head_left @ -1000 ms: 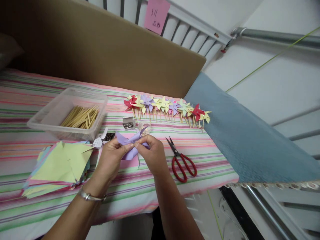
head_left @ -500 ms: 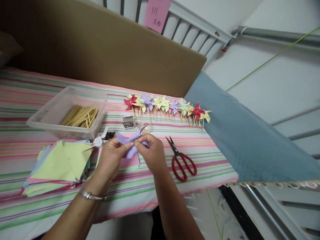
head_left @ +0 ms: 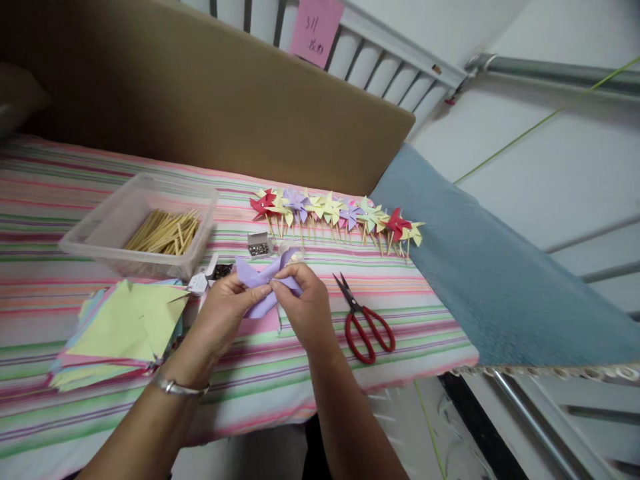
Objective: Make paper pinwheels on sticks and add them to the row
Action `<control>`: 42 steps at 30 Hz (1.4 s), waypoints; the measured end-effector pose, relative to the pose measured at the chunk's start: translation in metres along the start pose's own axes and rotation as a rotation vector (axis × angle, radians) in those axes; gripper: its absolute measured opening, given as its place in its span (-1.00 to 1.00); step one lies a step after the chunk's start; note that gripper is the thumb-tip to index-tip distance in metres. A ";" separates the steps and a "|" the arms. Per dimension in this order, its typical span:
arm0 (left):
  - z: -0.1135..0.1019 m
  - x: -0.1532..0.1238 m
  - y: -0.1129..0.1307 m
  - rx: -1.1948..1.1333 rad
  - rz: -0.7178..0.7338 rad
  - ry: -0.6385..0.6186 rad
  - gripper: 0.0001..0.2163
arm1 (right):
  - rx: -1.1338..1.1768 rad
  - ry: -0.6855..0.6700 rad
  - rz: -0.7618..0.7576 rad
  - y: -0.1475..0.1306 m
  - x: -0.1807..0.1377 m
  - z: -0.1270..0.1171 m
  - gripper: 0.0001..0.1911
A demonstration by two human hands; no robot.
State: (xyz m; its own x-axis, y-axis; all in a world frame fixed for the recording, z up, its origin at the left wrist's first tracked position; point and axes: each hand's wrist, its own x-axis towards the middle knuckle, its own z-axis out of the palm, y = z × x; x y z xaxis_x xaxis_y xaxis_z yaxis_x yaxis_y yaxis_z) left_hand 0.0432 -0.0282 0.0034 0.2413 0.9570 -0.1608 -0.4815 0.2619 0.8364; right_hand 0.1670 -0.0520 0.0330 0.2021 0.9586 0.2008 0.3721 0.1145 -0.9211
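Both my hands pinch a purple paper pinwheel, its blades folded toward the middle. My left hand grips its left side, with the thumb near the centre. Thumb and fingers of my right hand close on the centre and right blade; whatever small piece may sit between the fingertips is hidden. Under the hands lies a pink paper sheet. Just beyond them stand a small open box of metal pins and a round clear tub partly covered by the purple paper. Another small box with dark pieces is beside my left hand.
Left of my hands are a stack of cut paper squares and a clear plastic bin of wooden sticks. Red-handled scissors lie at the right. Finished pinwheels line the back, before a brown board.
The purple blades have shifted slightly, with the upper one folded flatter toward the centre. Both hands keep their pinch in nearly the same place. The whole view has moved a little.
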 end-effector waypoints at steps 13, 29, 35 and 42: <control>-0.001 0.000 0.004 0.005 -0.003 0.036 -0.83 | 0.246 -0.128 -0.039 0.009 0.001 0.002 -0.70; -0.005 0.001 0.003 0.026 0.025 0.038 -0.77 | 0.184 -0.144 0.172 0.004 0.004 0.000 -0.83; -0.008 0.002 0.001 0.103 0.013 0.020 -0.79 | 0.168 -0.171 0.174 0.002 0.004 -0.004 -0.83; -0.008 0.002 0.000 0.152 0.047 0.029 -0.85 | 0.124 -0.187 0.171 0.003 0.005 -0.004 -0.84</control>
State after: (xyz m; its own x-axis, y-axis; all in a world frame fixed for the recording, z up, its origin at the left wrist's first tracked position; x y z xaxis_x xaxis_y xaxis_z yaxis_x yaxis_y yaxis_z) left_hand 0.0364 -0.0252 -0.0012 0.1960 0.9715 -0.1330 -0.3584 0.1972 0.9125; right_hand 0.1729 -0.0483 0.0330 0.0778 0.9968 -0.0153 0.2305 -0.0330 -0.9725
